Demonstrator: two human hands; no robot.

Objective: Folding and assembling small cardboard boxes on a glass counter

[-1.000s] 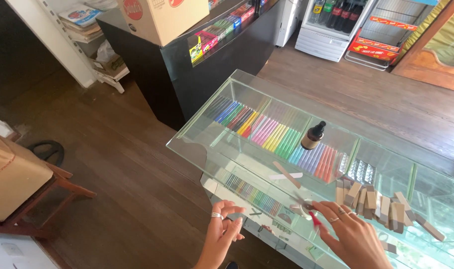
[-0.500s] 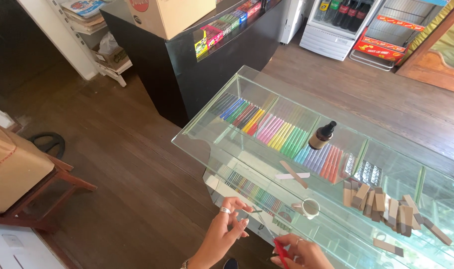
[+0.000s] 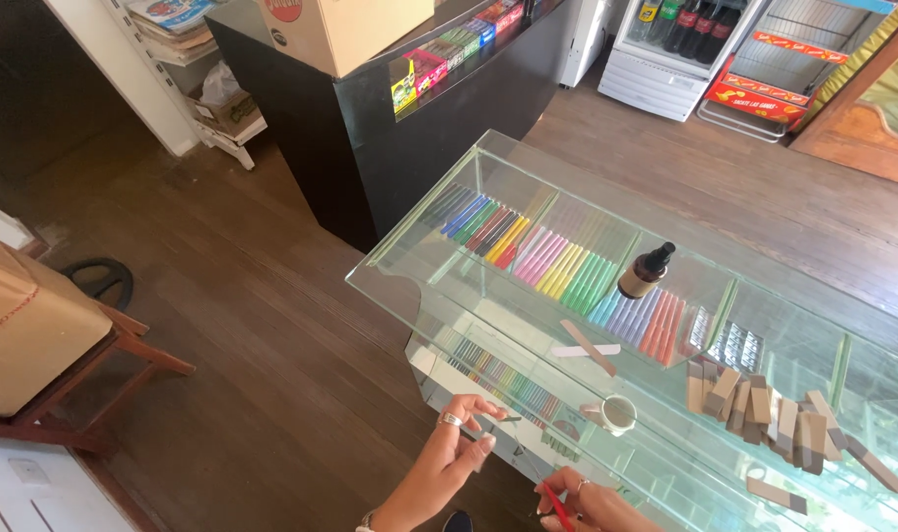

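Since half a second ago both hands have drawn back toward the near edge of the glass tabletop [image 3: 488, 296]; the small white cup [image 3: 618, 414] has stayed put.

Left hand [image 3: 459, 443]: ring on a finger, fingers pinched on a thin small dark stick [image 3: 503, 420] held just off the near edge of the glass. The stick's long axis runs roughly left-right, tip pointing toward the cup. Grip clenched on it.

Right hand [image 3: 592, 504]: low at the frame bottom, partly cut off, closed around a slim red stick [image 3: 557, 507] whose axis runs diagonally, up-left to down-right. Grasping that.

The hands are near each other but apart; the left is higher and further left. The cup sits just beyond both, up and right of the left hand's stick, nearer to the right hand.

Open glass lies between the hands and the cup. Past the cup lie two flat strips [image 3: 589, 348], crossed. To the right, a pile of small wooden blocks [image 3: 764, 409] crowds the surface. Further back stands a brown dropper bottle [image 3: 646, 272], upright, well apart. Under the glass are rows of coloured sticks [image 3: 557, 261]. The near glass edge runs diagonally under the hands, with wooden floor [image 3: 242, 325] below to the left.
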